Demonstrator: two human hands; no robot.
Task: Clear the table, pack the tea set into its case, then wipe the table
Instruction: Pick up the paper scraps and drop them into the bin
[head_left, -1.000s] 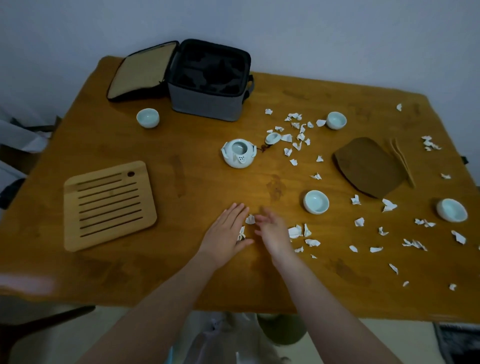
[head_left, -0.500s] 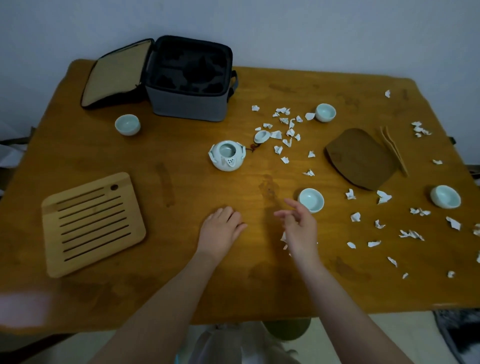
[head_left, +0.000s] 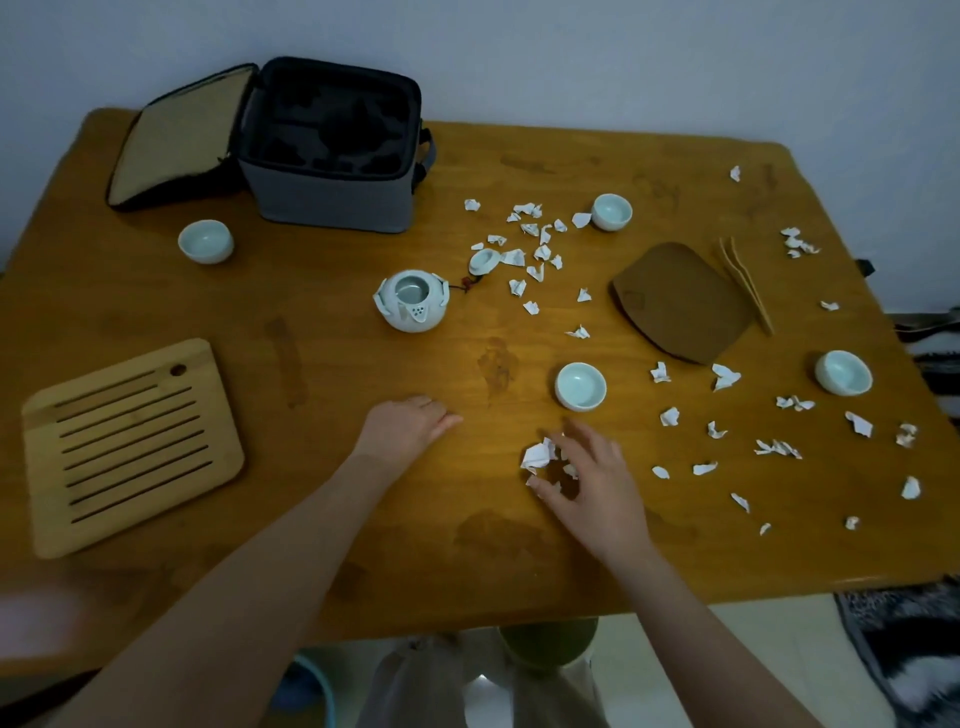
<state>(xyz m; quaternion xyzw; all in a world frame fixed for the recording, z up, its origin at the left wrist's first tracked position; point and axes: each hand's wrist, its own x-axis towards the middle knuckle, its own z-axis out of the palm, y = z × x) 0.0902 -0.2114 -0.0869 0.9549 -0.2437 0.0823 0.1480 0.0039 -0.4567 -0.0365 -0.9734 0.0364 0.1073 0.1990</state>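
Torn white paper scraps (head_left: 540, 254) litter the wooden table (head_left: 322, 499). My right hand (head_left: 592, 478) curls thumb and fingers round a small clump of scraps (head_left: 540, 456) near the front edge. Flat on the table to its left rests my left hand (head_left: 410, 426), holding nothing. A pale teapot (head_left: 410, 300) stands mid-table, its lid (head_left: 483, 260) lying beside it. Pale cups stand at the left (head_left: 205, 241), at the back (head_left: 612, 211), just beyond my right hand (head_left: 580, 386) and at the far right (head_left: 842, 372). The grey case (head_left: 332, 150) stands open at the back left.
A slatted bamboo tray (head_left: 130, 447) lies at the front left. Right of centre is a brown cloth (head_left: 680, 301), with bamboo tongs (head_left: 745, 283) along its far side. More scraps (head_left: 776, 447) are spread over the right half. A wall stands behind the table.
My hands, close together over scraps one second ago, have parted. My right hand moved right and closed round a clump of scraps. My left hand stayed on the table.
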